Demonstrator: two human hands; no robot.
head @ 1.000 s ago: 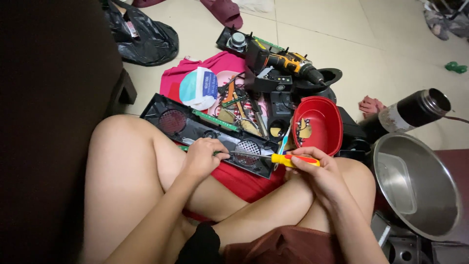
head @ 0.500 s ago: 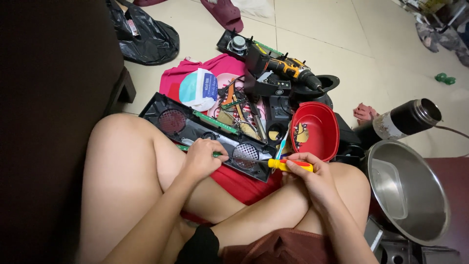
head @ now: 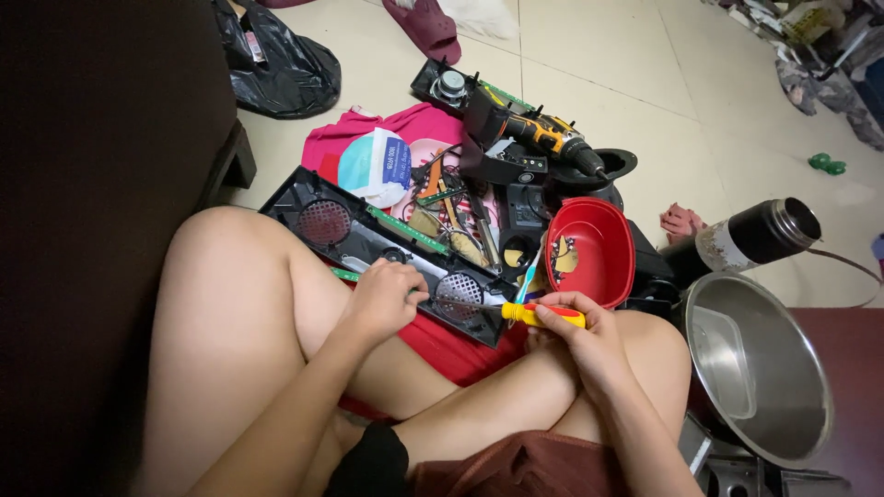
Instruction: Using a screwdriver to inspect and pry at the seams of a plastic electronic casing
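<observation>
I sit cross-legged on the floor with a long black plastic speaker panel (head: 368, 235) resting across my knees. It has round mesh grilles and a green circuit strip. My left hand (head: 382, 299) presses down on the panel's near edge, between the two grilles. My right hand (head: 580, 336) grips a screwdriver (head: 539, 315) with a yellow and red handle. Its shaft points left at the panel beside the right grille (head: 458, 290).
A red oval bowl (head: 589, 250) holding small parts sits by my right knee. Behind it lie a black and yellow cordless drill (head: 539, 138), loose tools on pink cloth (head: 405, 124), and a black flask (head: 760, 235). A steel pot (head: 764, 368) stands at right, a black bag (head: 281, 64) upper left.
The view has shifted slightly. My right hand with the screwdriver has drawn a little nearer the panel's right grille. My left hand stays on the panel.
</observation>
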